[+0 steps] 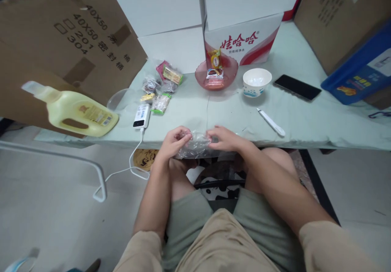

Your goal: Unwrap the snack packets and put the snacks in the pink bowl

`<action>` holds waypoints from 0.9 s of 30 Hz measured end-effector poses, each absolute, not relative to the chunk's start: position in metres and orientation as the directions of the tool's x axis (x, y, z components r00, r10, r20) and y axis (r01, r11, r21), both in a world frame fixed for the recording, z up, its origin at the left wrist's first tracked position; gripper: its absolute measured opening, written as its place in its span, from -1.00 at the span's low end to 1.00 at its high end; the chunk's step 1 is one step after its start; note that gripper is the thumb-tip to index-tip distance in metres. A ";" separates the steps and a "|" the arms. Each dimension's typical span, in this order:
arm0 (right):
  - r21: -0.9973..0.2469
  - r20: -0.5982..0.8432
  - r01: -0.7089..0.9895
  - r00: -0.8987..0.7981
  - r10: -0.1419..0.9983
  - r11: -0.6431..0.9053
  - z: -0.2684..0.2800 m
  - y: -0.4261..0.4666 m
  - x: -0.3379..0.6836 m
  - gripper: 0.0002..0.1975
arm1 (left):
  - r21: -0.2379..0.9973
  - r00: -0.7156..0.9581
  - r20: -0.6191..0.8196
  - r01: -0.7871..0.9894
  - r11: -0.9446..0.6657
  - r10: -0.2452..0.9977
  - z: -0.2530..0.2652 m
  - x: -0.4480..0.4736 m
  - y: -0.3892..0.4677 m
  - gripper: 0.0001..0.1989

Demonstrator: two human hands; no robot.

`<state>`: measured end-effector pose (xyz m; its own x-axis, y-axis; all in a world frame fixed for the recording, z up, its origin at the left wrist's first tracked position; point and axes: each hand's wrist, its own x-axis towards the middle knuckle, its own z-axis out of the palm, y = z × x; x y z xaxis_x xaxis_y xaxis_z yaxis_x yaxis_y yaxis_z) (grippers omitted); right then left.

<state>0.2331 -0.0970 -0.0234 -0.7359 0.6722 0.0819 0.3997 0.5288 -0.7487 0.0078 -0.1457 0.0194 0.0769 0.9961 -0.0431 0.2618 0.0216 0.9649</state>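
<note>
In the head view, your left hand [176, 142] pinched one side of a crumpled clear plastic bag [199, 143] between thumb and fingers, and your curled right hand [225, 139] grasped its other side. The bag was at the near edge of the worktop [189, 119], its lower part hanging just past that edge above your lap; you probably held it there to keep both sides within easy reach.

Far beyond your hands, wrapped snacks [215, 62] sat in a pink glass bowl [200, 80], likely gathered there to stop them scattering, while more snack packets [161, 102] lay loose to its left. A white bowl [257, 85] stood to its right, with a phone [297, 87] farther right and a slim white tool [271, 122] nearer you. On the left, a power bank [141, 116] lay near the edge, perhaps to give its cable slack.

The bag's mouth could not be told from its folds, glare blurred its outline, and your fingers hid the gripped film. The blue container [360, 72] was cut off at right.
</note>
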 end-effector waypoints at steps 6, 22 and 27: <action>-0.997 -0.057 0.079 -0.496 0.867 -0.020 -0.019 -0.106 0.243 -0.73 | 1.000 0.069 0.004 -0.010 -0.004 0.998 0.046 -0.003 -0.111 -0.40; -0.907 -0.308 -0.229 -0.218 0.926 -0.355 -0.030 -0.115 0.230 -0.39 | 0.981 -0.086 -0.162 -0.121 0.152 0.983 -0.028 0.031 -0.145 -0.49; -0.952 -0.247 -0.135 -0.196 0.949 -0.276 -0.036 -0.114 0.232 -0.21 | 1.000 -0.073 0.009 -0.012 -0.010 0.997 -0.036 0.026 -0.149 -0.16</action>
